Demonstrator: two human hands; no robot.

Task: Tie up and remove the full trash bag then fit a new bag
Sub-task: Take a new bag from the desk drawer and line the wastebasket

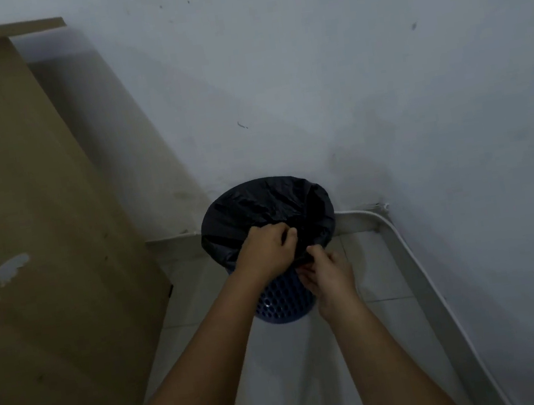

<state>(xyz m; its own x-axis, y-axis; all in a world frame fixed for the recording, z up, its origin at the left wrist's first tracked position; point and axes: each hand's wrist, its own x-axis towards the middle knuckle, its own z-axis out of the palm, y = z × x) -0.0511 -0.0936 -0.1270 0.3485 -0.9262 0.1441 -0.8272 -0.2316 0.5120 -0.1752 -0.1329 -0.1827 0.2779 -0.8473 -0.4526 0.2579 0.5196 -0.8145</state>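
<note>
Both hands work at the near rim of the bin: the left hand (267, 249) has its fingers curled into the black trash bag (266, 207), and the right hand (330, 274) pinches a fold of the same plastic just below. The bag lines a blue perforated bin (284, 303) standing on the tiled floor (372, 266) against the wall (309, 74), near the room's corner, beside a brown board (36, 219).

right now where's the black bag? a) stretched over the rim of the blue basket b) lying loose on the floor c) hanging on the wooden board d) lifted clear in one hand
a: the black bag is spread over the rim of the blue basket, and the left hand and the right hand both grip its near edge.
</note>
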